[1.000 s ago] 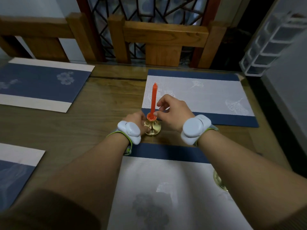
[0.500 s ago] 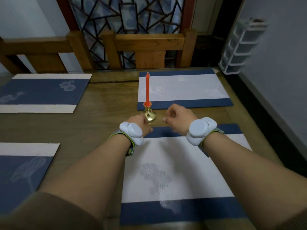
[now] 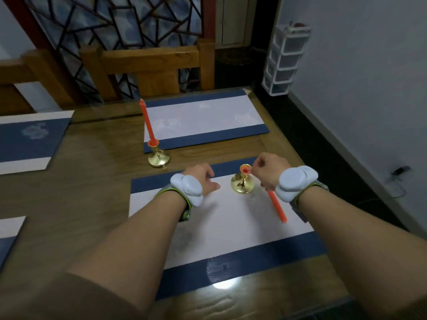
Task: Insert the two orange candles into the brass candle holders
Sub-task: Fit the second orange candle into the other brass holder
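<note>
Halfway there, looking at it: first candle [image 3: 147, 122] standing upright in its holder [image 3: 158, 155], sitting on bare table [image 3: 87, 181] at about 11 o'clock from the hands, just off the near edge of the far placemat [image 3: 203, 116]. Second holder [image 3: 242, 182] waiting empty on the near placemat [image 3: 221, 218], dead ahead at 12, with an orange-lined cup on top. Second candle [image 3: 277, 207] lying at roughly 2 o'clock of the mat's middle, top end disappearing under the right hand [image 3: 269, 169]. Right hand curled into a loose fist right beside the holder's cup; seemingly closing on the candle's upper end, but can't tell for sure with the fingers hidden. Left hand [image 3: 203, 179] resting half-curled on the mat at 9 o'clock from the holder, holding nothing. Handling-wise: probably light, stiff, waxy-slick and easy to snap if levered, so pinching low near the butt end while seating it, pushing straight down, and steadying that tippy-looking narrow-stemmed holder by its base with the free hand.
</note>
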### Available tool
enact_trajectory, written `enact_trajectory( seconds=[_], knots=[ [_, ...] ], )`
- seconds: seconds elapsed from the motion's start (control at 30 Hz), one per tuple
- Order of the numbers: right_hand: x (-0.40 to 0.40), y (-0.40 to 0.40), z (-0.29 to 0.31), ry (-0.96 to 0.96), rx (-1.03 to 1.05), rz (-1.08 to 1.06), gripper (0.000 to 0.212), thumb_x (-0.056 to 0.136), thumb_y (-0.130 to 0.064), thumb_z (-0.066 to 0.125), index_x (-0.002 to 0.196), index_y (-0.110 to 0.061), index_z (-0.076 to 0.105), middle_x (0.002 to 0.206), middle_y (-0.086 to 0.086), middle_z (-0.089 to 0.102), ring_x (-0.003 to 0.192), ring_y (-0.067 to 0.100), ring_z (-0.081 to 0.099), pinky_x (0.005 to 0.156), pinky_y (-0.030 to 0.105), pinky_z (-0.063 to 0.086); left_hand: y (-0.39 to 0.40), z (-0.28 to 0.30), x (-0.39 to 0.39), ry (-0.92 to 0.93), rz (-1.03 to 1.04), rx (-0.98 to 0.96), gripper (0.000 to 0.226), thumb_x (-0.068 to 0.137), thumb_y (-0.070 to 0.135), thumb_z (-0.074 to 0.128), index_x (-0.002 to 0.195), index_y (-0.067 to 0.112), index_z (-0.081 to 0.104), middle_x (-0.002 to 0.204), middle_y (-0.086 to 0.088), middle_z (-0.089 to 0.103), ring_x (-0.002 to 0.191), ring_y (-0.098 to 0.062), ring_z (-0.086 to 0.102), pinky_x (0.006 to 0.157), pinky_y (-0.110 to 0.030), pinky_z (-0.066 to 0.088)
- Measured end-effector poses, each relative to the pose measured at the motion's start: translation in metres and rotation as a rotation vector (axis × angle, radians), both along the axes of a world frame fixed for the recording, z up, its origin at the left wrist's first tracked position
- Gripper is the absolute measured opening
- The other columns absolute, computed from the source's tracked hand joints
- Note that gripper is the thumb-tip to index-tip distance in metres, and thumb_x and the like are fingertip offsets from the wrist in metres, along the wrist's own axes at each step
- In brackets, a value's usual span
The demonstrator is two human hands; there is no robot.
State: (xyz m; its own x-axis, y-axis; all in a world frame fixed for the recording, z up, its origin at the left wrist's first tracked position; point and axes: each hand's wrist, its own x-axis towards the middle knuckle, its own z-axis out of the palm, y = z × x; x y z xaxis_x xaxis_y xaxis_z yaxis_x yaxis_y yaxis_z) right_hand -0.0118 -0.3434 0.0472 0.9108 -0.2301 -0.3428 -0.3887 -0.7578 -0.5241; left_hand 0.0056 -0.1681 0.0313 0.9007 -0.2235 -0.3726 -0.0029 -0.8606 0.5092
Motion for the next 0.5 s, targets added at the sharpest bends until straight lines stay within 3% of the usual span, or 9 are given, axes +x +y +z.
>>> enact_trajectory(
  seconds=[0.07, 0.13, 0.23, 0.33, 0.4, 0.5],
  knots=[
    [0.002, -0.014, -0.009, 0.028, -0.043, 0.028, 0.007, 0.090, -0.017, 0.049, 0.083, -0.014, 0.050, 0.085, 0.017, 0.063, 0.072, 0.031, 0.057, 0.069, 0.032, 0.046, -0.012, -0.008, 0.002, 0.022, -0.009, -0.008, 0.045, 0.086, 0.029, 0.064, 0.125, 0.011, 0.051, 0.122, -0.007, 0.063, 0.113, -0.025, 0.058, 0.093, -0.031, 0.045],
    [0.006, -0.031, -0.018, 0.065, -0.076, 0.046, 0.009, 0.091, -0.015, 0.047, 0.084, -0.012, 0.051, 0.093, 0.023, 0.069, 0.070, 0.027, 0.050, 0.067, 0.030, 0.040, -0.028, -0.017, 0.005, 0.035, -0.013, -0.015, 0.051, 0.085, 0.033, 0.065, 0.128, 0.012, 0.047, 0.125, -0.005, 0.060, 0.113, -0.024, 0.057, 0.089, -0.029, 0.044],
    [0.016, -0.052, -0.037, 0.140, -0.101, 0.072, 0.022, 0.093, -0.022, 0.045, 0.095, -0.005, 0.059, 0.100, 0.019, 0.071, 0.075, 0.029, 0.058, 0.074, 0.033, 0.050, -0.051, -0.025, 0.007, 0.032, 0.019, -0.013, 0.058, 0.082, 0.034, 0.068, 0.131, 0.013, 0.044, 0.128, -0.004, 0.057, 0.114, -0.023, 0.056, 0.086, -0.028, 0.042],
    [0.028, -0.073, -0.059, 0.231, -0.156, 0.153, 0.024, 0.093, -0.024, 0.045, 0.097, -0.005, 0.059, 0.100, 0.013, 0.070, 0.081, 0.027, 0.061, 0.077, 0.031, 0.049, -0.074, -0.033, 0.013, 0.032, 0.061, -0.022, 0.059, 0.080, 0.032, 0.071, 0.129, 0.013, 0.045, 0.129, -0.005, 0.057, 0.114, -0.024, 0.056, 0.084, -0.027, 0.041],
    [0.032, -0.078, -0.068, 0.277, -0.195, 0.246, 0.022, 0.094, -0.026, 0.044, 0.090, -0.009, 0.056, 0.095, 0.007, 0.065, 0.081, 0.022, 0.058, 0.075, 0.027, 0.046, -0.078, -0.033, 0.014, 0.032, 0.061, -0.016, 0.058, 0.080, 0.031, 0.071, 0.128, 0.012, 0.046, 0.127, -0.006, 0.059, 0.112, -0.024, 0.058, 0.081, -0.026, 0.040],
    [0.037, -0.083, -0.076, 0.333, -0.199, 0.352, 0.028, 0.096, -0.028, 0.042, 0.072, -0.014, 0.046, 0.088, 0.005, 0.051, 0.075, 0.017, 0.049, 0.061, 0.020, 0.036, -0.088, -0.033, 0.016, -0.001, 0.084, 0.016, 0.054, 0.080, 0.031, 0.071, 0.126, 0.013, 0.048, 0.124, -0.006, 0.061, 0.110, -0.025, 0.059, 0.082, -0.029, 0.042]
  ],
)
